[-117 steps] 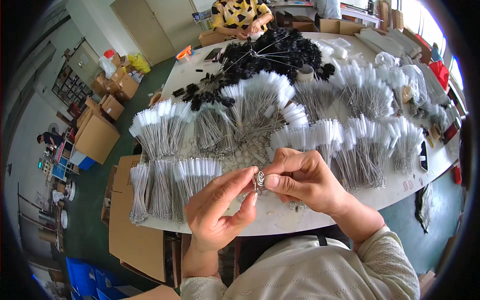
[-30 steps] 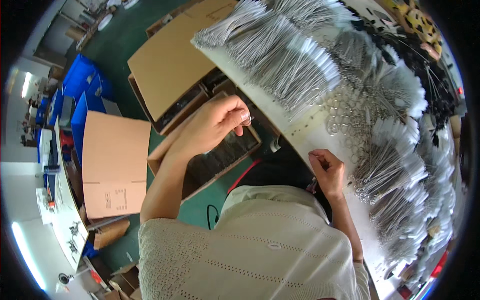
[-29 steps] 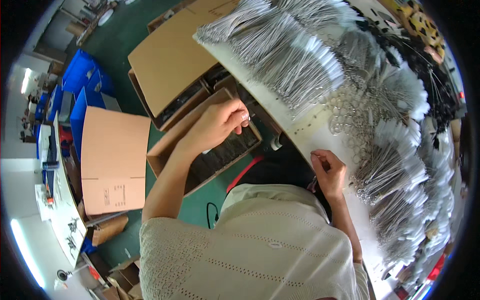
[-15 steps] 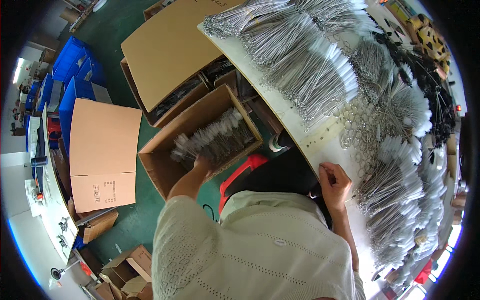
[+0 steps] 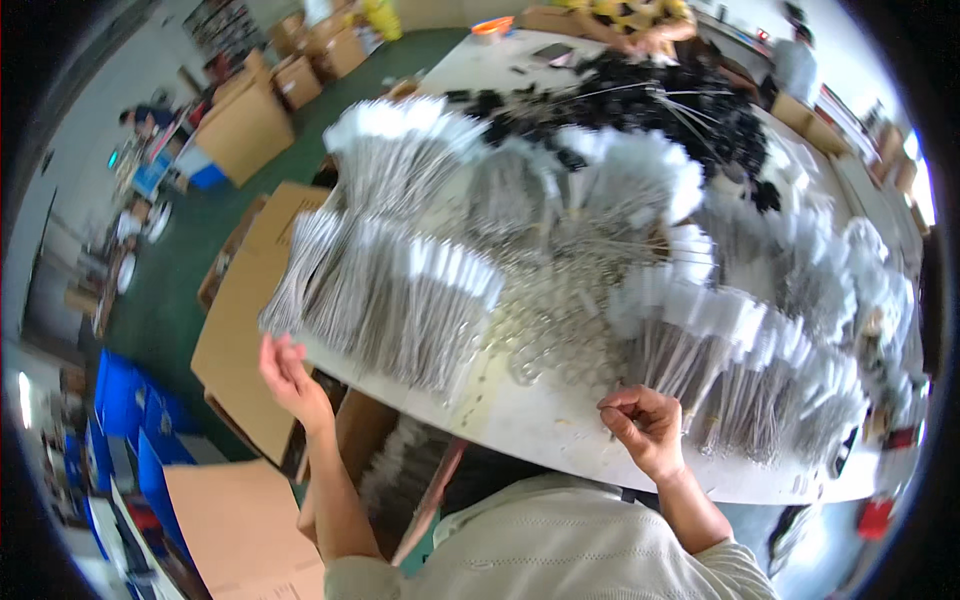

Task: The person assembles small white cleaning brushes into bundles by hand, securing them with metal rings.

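Note:
My left hand (image 5: 292,384) is raised at the table's left edge, fingers apart with nothing in them. It is nearest to a row of thin wire brushes (image 5: 340,290) with twisted metal stems and white bristle ends. Over the front edge of the white table (image 5: 540,425), my right hand (image 5: 648,428) has thumb and fingertips pinched together. Whatever it holds, if anything, is too small to make out. To its right stand more bundles of white-bristled wire brushes (image 5: 735,365). Between the hands lies a loose pile of small wire rings (image 5: 555,320).
Black-bristled brushes (image 5: 660,110) lie heaped at the far side, where another person's hands (image 5: 645,42) are at work. Below the table's left edge stands an open carton of brushes (image 5: 400,465), partly hidden by my left arm. Cardboard (image 5: 245,350) and blue bins (image 5: 140,400) are farther left.
The view has swung up toward the table. My left hand has come out of the carton of brushes and up to the table edge. The right hand stays pinched near the front edge.

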Tool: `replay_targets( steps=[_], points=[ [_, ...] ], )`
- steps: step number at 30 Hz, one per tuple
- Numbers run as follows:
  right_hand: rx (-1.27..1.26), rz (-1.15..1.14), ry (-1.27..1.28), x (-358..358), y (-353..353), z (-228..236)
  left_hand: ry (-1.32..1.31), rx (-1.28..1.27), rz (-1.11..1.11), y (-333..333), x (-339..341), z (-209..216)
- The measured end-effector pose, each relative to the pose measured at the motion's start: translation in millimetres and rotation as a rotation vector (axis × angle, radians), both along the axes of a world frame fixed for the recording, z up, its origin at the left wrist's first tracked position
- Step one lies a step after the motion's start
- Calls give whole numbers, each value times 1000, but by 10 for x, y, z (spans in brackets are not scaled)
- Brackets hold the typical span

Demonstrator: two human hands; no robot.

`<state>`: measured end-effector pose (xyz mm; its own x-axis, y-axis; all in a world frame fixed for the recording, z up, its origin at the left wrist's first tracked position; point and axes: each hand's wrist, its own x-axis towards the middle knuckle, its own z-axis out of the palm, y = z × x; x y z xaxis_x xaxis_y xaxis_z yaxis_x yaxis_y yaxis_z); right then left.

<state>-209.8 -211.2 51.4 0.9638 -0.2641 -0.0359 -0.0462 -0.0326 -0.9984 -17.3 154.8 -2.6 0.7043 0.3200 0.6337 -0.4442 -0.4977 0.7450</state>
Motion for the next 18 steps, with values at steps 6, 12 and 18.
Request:
replay_targets(
  steps=[6, 12, 18],
  points=[
    [100, -261, -13, -388, -445, 108, 68, 406, -529, -1721, 1222, 790],
    [126, -382, -48, -628, -572, 131, -85, 829, -314, -2264, 2577, 311],
    [164, -450, -55, -574, -735, 100, 89, 1107, -115, -2217, 2819, 138]
  ],
)
